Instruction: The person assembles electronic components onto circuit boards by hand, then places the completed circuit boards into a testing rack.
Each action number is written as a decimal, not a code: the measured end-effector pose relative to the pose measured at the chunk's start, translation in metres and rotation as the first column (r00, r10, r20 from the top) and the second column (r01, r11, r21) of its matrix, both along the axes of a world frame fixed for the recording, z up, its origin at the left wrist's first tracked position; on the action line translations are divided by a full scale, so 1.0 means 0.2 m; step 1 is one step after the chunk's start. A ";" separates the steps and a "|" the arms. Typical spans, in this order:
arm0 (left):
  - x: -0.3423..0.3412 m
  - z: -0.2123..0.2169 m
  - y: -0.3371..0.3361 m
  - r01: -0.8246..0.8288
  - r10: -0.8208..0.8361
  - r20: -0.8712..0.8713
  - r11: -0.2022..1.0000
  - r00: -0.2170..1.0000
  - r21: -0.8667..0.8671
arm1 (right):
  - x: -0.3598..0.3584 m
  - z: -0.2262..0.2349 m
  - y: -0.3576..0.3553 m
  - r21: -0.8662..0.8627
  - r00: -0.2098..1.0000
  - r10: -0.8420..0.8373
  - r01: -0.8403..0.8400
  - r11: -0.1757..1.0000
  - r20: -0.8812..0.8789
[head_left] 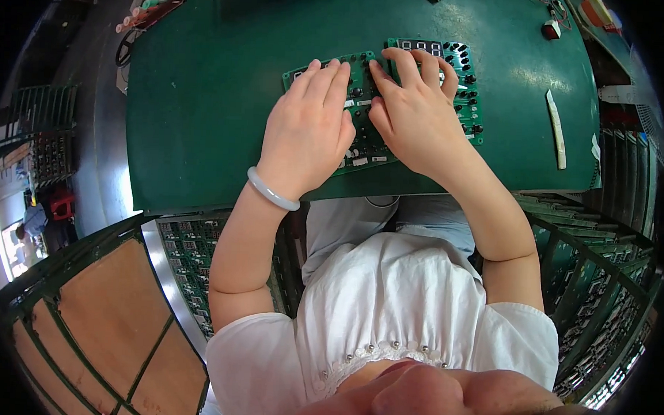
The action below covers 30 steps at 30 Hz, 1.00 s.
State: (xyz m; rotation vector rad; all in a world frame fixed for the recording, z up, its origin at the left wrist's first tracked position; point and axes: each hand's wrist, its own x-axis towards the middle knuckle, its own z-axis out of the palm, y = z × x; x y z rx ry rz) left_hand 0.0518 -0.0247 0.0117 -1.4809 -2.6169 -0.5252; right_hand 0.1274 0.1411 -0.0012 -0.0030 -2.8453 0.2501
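Two green circuit boards lie side by side on the green tabletop. My left hand (305,133), with a pale bangle (268,190) at its wrist, rests flat on the left circuit board (365,139), fingers stretched out over its digit display. My right hand (425,117) has its fingers spread and bent; its index finger and thumb are at the right part of that same board. Its other fingers reach over the right circuit board (470,102), which carries a digit display and several black round parts. What lies under both palms is hidden.
A slim whitish strip-like tool (556,130) lies on the tabletop (196,129) to the right. Wires with a red-and-black part (550,29) sit at the far right. Racks of circuit boards (187,265) stand beside me, low left and right. Tools with coloured handles (145,12) are far left.
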 end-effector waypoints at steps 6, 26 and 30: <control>0.04 -0.02 0.06 -0.048 0.039 -0.158 0.997 0.987 -0.055 | -0.04 -0.07 -0.02 0.056 0.994 -0.028 0.033 0.998 -0.102; 0.11 0.09 0.29 0.098 -0.102 -0.123 0.995 0.987 -0.034 | 0.22 -0.10 0.50 0.055 0.963 -0.248 0.255 0.965 -0.106; 0.10 0.06 0.48 0.122 -0.135 -0.181 0.989 0.974 -0.079 | 0.17 -0.12 0.49 0.058 0.961 -0.233 0.243 0.968 -0.147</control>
